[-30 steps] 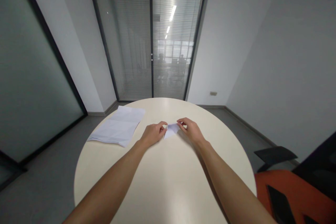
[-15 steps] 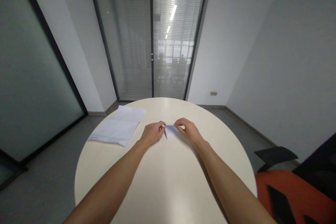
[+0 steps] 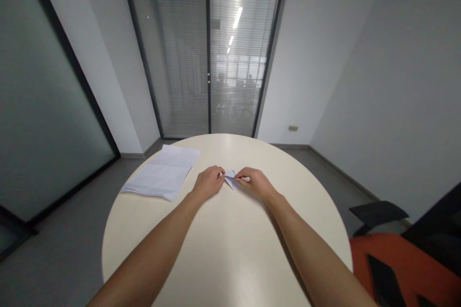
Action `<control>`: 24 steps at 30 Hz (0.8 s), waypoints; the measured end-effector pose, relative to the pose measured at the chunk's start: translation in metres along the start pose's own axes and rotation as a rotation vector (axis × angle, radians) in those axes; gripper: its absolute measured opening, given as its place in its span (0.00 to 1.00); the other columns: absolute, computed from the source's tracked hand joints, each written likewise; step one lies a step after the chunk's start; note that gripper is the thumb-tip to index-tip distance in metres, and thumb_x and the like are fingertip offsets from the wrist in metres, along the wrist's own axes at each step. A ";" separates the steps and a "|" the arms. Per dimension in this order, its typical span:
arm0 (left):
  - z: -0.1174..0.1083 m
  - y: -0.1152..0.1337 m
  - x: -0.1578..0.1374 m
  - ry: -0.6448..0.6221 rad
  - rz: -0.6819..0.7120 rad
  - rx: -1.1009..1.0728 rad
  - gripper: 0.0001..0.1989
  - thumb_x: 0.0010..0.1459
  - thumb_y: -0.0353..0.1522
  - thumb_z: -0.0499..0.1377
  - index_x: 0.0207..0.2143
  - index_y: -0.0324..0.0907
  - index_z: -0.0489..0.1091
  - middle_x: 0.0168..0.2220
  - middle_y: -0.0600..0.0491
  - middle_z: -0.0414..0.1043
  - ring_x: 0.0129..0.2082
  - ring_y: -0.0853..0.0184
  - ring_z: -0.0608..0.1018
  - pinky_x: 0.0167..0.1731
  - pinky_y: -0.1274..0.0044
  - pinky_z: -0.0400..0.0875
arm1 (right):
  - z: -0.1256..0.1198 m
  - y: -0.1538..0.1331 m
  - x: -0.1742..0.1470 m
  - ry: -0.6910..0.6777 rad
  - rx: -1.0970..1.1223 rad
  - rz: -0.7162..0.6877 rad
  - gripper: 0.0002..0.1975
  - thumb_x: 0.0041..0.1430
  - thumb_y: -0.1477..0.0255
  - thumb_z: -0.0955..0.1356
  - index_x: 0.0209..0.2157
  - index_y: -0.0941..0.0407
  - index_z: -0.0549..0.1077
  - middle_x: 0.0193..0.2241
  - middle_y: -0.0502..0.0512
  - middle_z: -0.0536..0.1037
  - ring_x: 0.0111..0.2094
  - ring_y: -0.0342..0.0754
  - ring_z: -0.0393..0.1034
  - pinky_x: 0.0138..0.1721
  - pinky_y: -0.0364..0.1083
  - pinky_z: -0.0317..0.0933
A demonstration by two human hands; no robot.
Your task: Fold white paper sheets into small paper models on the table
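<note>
A small piece of folded white paper (image 3: 230,181) is between my hands, near the middle of the round table. My left hand (image 3: 210,181) pinches its left corner with thumb and forefinger. On the other side my right hand (image 3: 255,182) is closed on the paper's right part, fingertips pressed together. Part of the paper is hidden behind the right fingers, and its exact folds are too small to make out.
Larger white paper sheets (image 3: 162,172) lie at the table's far left edge, with creases across them. The cream round table (image 3: 223,249) fills the foreground. An office chair with an orange seat (image 3: 414,264) stands at the right, beyond the table edge.
My right hand has moved slightly left and toward me, bringing part of the small paper over. The left hand has barely shifted. The paper now looks narrower, with a raised flap.
</note>
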State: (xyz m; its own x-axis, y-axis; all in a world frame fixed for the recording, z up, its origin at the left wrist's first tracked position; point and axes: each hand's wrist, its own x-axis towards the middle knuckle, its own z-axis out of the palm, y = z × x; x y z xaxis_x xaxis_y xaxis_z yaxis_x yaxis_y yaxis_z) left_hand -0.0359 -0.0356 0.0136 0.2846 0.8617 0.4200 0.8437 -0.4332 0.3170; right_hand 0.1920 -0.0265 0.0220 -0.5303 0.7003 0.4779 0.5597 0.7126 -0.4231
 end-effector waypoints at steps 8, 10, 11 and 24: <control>0.006 -0.004 0.000 0.010 0.058 -0.012 0.08 0.65 0.31 0.55 0.39 0.44 0.75 0.42 0.51 0.76 0.46 0.62 0.76 0.45 0.74 0.70 | 0.002 -0.004 -0.002 -0.078 -0.003 -0.012 0.05 0.60 0.74 0.71 0.35 0.53 0.82 0.36 0.53 0.82 0.36 0.47 0.76 0.40 0.44 0.66; 0.006 -0.004 -0.001 0.001 0.072 -0.019 0.08 0.65 0.32 0.56 0.40 0.44 0.76 0.43 0.50 0.76 0.46 0.62 0.76 0.46 0.73 0.70 | 0.002 -0.004 -0.003 -0.095 0.008 -0.020 0.04 0.59 0.73 0.72 0.35 0.53 0.82 0.35 0.53 0.83 0.36 0.47 0.76 0.40 0.43 0.65; 0.006 -0.004 -0.001 -0.006 0.080 -0.025 0.08 0.65 0.32 0.56 0.40 0.44 0.76 0.43 0.50 0.76 0.47 0.61 0.76 0.47 0.72 0.70 | 0.002 -0.004 -0.003 -0.103 0.012 -0.023 0.04 0.59 0.73 0.72 0.35 0.53 0.82 0.35 0.53 0.83 0.36 0.47 0.76 0.40 0.43 0.65; 0.013 -0.011 0.001 -0.089 0.172 -0.081 0.12 0.64 0.32 0.59 0.48 0.43 0.77 0.49 0.50 0.79 0.51 0.60 0.76 0.54 0.70 0.69 | 0.007 -0.003 -0.004 -0.164 0.031 -0.016 0.07 0.56 0.73 0.73 0.36 0.52 0.83 0.36 0.53 0.83 0.34 0.47 0.76 0.39 0.43 0.66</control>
State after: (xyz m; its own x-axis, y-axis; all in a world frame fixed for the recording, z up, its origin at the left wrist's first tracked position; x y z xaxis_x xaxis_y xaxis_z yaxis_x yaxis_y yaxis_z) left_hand -0.0389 -0.0268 -0.0004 0.4634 0.7916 0.3982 0.7407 -0.5927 0.3164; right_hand 0.1883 -0.0308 0.0163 -0.6375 0.6845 0.3536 0.5317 0.7231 -0.4410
